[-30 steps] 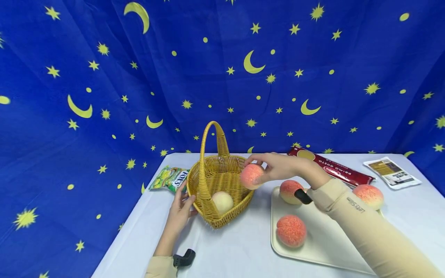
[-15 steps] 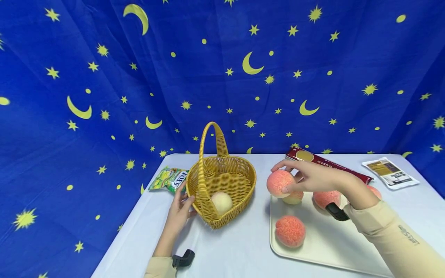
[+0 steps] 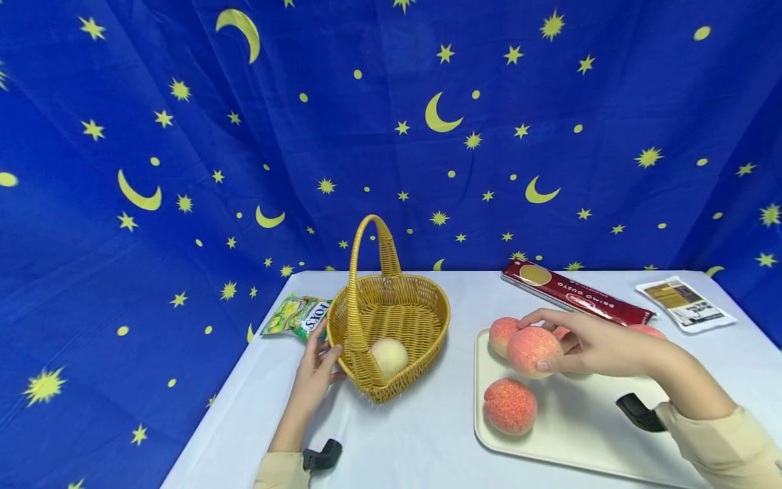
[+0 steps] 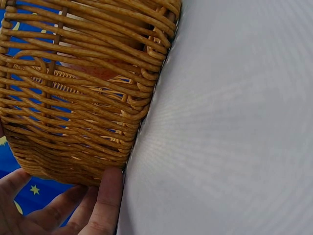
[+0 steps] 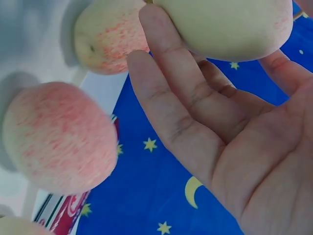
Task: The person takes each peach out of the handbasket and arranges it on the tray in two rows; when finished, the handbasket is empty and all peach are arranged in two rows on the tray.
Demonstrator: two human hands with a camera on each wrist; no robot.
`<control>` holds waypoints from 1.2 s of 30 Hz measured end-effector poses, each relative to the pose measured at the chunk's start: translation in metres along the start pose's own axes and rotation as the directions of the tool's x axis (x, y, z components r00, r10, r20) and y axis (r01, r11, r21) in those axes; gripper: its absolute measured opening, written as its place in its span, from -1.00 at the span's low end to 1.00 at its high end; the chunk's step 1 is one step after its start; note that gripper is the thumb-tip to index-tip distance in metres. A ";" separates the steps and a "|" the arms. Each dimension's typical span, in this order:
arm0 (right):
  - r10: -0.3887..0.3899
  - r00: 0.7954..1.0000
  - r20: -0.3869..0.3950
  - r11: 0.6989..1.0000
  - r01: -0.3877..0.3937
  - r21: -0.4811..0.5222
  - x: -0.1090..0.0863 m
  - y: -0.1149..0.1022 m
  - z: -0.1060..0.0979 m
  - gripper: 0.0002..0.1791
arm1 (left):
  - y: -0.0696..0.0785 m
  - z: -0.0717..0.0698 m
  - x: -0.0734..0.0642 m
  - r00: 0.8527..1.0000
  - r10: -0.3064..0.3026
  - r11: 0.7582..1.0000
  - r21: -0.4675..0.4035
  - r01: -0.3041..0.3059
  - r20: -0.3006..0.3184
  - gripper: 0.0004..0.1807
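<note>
We could lose the held peach (image 3: 534, 351) over the tray (image 3: 586, 424) if our fingertip pinch slips, or bump the neighbouring peach (image 3: 501, 334) by moving low. Our right hand (image 3: 601, 345), half curled, pinches the former; our left hand (image 3: 314, 370), fingers spread, touches the wicker basket (image 3: 406, 316) left of the tray.

The head view looks forward and down over the basket (image 3: 400, 299); the left wrist's shares its wall (image 4: 83, 134), very near; the right wrist's shares the peaches (image 5: 61, 139) right of it, also near.
</note>
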State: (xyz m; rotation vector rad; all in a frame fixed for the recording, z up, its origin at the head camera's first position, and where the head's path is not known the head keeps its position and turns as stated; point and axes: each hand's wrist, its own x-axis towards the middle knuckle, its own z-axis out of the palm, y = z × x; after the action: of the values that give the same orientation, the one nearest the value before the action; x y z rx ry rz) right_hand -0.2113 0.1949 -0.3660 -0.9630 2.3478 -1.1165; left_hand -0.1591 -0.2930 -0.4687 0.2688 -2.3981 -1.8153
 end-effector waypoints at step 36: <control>-0.104 0.992 -0.067 0.995 0.102 -0.021 -0.051 0.068 0.031 -0.45 | -0.002 0.000 0.001 1.000 0.005 1.000 0.000 -0.005 0.007 -0.25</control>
State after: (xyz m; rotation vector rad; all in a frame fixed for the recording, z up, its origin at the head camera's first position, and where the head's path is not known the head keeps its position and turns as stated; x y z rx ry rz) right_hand -0.1862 0.2458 -0.4373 -1.0796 2.3891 -1.1872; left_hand -0.1596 -0.2939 -0.4701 0.2566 -2.4009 -1.8167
